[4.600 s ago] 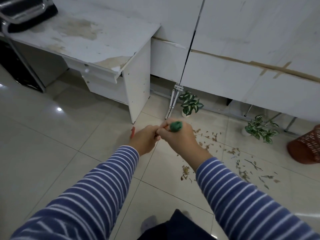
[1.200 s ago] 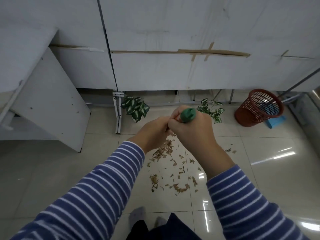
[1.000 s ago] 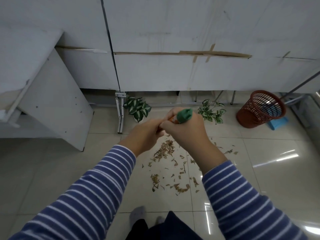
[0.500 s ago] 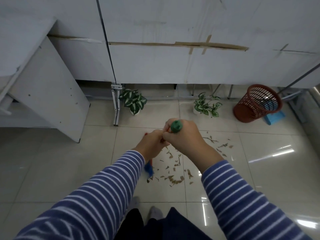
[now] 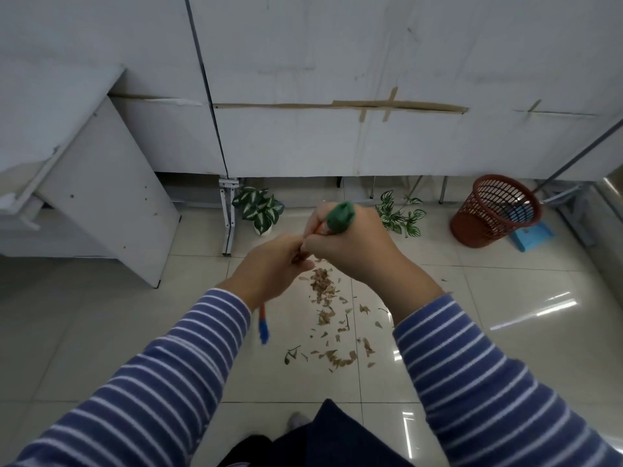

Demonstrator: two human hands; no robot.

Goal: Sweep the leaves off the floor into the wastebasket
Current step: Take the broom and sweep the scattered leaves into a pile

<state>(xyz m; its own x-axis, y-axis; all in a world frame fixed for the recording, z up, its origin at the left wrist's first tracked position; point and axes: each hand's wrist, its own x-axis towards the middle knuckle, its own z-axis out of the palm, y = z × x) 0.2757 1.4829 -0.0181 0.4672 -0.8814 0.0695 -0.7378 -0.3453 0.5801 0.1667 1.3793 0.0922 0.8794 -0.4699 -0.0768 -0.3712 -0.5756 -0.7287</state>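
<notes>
Two striped sleeves [image 5: 161,392] hide much of the glossy tiled floor [image 5: 101,332]; the white desk [image 5: 101,197] is cut off at the left edge. At far right the round, reddish mesh wastebasket [image 5: 495,210] stands well apart from the leaves [image 5: 327,298], covering most of a blue dustpan [image 5: 534,235]. Dry, curled and brown, the leaves lie scattered on the tiles beneath the hands. The right hand [image 5: 354,247] is curled round the green-capped top of the broom [image 5: 341,215]; the left hand [image 5: 269,267] grips its orange shaft just below, touching the right. Only a blurred blue bit of its lower end shows.
</notes>
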